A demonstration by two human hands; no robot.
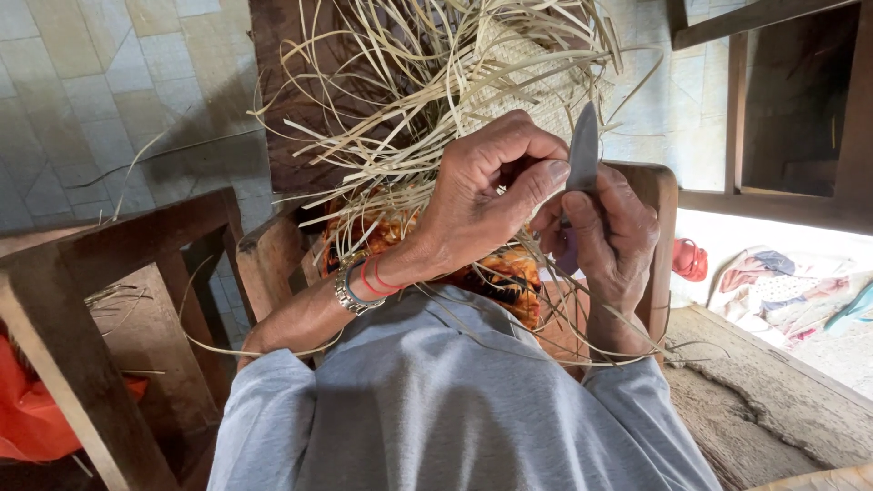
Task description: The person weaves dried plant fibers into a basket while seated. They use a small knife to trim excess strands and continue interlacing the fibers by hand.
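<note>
A big tangle of pale cane strips [427, 100] spills over the lap. The left hand [482, 195] pinches one strip; the right hand [609, 236] grips a small knife [582, 150], best kept shallow, angled away.

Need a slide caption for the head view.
Left hand pinches pale cane strips; right hand holds a small knife upright.
</note>
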